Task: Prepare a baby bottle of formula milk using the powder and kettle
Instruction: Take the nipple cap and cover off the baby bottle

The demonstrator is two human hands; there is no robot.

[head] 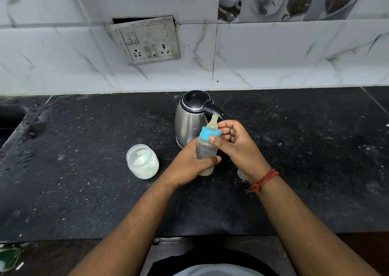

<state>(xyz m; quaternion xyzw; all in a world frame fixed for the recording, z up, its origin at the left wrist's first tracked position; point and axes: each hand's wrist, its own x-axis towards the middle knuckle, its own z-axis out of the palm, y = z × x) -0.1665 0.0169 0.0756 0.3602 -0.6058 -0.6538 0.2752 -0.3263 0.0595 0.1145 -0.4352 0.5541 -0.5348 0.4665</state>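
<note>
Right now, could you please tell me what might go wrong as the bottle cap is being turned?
The powder jar stands open near the left hand; an elbow could tip it. If the right hand leaves the blue collar loose on the baby bottle, shaking may leak.

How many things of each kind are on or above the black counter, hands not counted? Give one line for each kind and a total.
Steel electric kettle with black lid: 1
Clear baby bottle with blue collar and pale teat, gripped in both hands: 1
Open clear plastic jar of white powder, scoop inside: 1
Total: 3
</note>
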